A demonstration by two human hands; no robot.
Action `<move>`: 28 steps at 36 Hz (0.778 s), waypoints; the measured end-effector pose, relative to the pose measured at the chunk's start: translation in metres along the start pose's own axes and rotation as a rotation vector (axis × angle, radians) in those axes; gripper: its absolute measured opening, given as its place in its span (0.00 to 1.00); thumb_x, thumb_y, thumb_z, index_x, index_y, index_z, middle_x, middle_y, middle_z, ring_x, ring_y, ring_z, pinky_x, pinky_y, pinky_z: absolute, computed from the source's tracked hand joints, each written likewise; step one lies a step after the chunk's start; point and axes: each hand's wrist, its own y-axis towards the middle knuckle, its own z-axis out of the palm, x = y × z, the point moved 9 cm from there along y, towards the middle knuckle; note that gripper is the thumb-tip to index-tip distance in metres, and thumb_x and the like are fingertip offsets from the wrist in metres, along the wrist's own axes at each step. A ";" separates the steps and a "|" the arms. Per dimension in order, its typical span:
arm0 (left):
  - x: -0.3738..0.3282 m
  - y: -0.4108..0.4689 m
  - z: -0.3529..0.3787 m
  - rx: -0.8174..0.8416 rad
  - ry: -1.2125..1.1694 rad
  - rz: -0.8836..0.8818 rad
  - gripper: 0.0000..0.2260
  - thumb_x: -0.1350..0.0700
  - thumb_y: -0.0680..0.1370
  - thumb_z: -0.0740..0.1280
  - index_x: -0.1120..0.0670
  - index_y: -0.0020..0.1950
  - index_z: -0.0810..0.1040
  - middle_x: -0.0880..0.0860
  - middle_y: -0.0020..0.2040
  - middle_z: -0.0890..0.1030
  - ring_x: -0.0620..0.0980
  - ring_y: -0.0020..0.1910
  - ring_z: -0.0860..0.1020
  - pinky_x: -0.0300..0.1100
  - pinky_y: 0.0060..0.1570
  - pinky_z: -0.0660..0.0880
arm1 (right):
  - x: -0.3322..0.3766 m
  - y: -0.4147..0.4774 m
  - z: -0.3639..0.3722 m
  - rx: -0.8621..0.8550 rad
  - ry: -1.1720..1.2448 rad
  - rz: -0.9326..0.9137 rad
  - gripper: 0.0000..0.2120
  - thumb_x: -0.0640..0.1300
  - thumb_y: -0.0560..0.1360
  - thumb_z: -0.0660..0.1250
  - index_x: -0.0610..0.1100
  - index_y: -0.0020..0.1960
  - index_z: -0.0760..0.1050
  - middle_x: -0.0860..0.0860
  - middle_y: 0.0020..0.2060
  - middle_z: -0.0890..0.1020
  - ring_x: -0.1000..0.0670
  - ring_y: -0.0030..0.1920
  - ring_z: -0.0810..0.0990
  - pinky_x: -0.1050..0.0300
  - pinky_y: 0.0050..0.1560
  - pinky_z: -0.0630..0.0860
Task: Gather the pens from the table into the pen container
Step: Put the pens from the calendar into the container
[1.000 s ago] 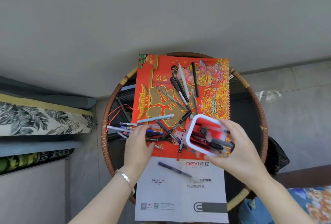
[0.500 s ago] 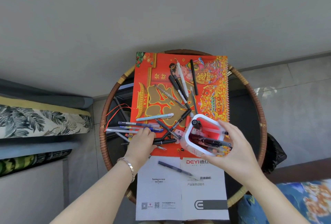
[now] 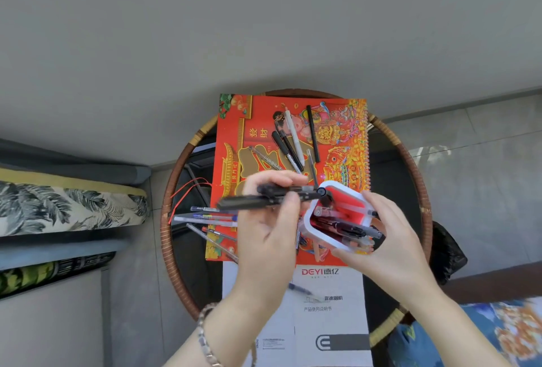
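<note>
My right hand (image 3: 390, 240) holds the white pen container (image 3: 343, 190) with a red inside, tilted toward the left above the table; several pens lie in it. My left hand (image 3: 269, 228) is raised and grips a bundle of black pens (image 3: 264, 198) held level, their tips at the container's mouth. More pens (image 3: 293, 143) lie scattered on the far part of the red calendar (image 3: 234, 137). Blue and clear pens (image 3: 205, 217) lie at its left edge. One dark pen (image 3: 299, 289) rests on the white booklet, partly hidden by my left wrist.
The round rattan-rimmed table (image 3: 416, 178) carries the red calendar and a white booklet (image 3: 331, 319) at the near edge. A red cord (image 3: 187, 190) loops off the left side. A leaf-patterned cushion (image 3: 67, 208) is at the left, a grey wall beyond.
My left hand closed on several black pens at the calendar's left side and lifted them up to the container's mouth. My right hand kept the container tilted.
</note>
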 end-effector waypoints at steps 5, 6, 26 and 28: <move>0.034 -0.018 0.020 0.104 -0.072 -0.137 0.09 0.67 0.73 0.61 0.53 0.42 0.73 0.44 0.45 0.84 0.42 0.51 0.81 0.37 0.52 0.78 | 0.005 -0.001 0.001 -0.022 -0.001 -0.015 0.44 0.42 0.57 0.80 0.47 0.68 0.64 0.58 0.60 0.67 0.64 0.60 0.64 0.65 0.59 0.63; 0.039 -0.020 0.021 0.138 -0.012 -0.156 0.09 0.66 0.74 0.62 0.51 0.42 0.73 0.42 0.47 0.84 0.41 0.53 0.81 0.34 0.53 0.76 | 0.005 -0.002 0.001 -0.031 -0.008 -0.020 0.44 0.42 0.57 0.80 0.47 0.68 0.64 0.59 0.60 0.67 0.65 0.60 0.64 0.65 0.59 0.63; 0.054 -0.023 0.035 0.428 0.673 0.068 0.21 0.41 0.81 0.49 0.39 0.73 0.54 0.22 0.71 0.49 0.30 0.75 0.50 0.33 0.75 0.51 | 0.007 -0.015 0.012 -0.047 0.055 0.023 0.43 0.48 0.56 0.80 0.47 0.68 0.65 0.59 0.60 0.68 0.57 0.64 0.67 0.60 0.63 0.66; 0.059 -0.028 0.046 0.533 0.775 0.102 0.24 0.37 0.79 0.42 0.39 0.74 0.46 0.23 0.70 0.39 0.31 0.76 0.41 0.36 0.75 0.44 | 0.007 -0.016 0.012 -0.046 0.059 0.026 0.43 0.48 0.57 0.80 0.47 0.68 0.65 0.59 0.60 0.68 0.56 0.65 0.67 0.59 0.64 0.67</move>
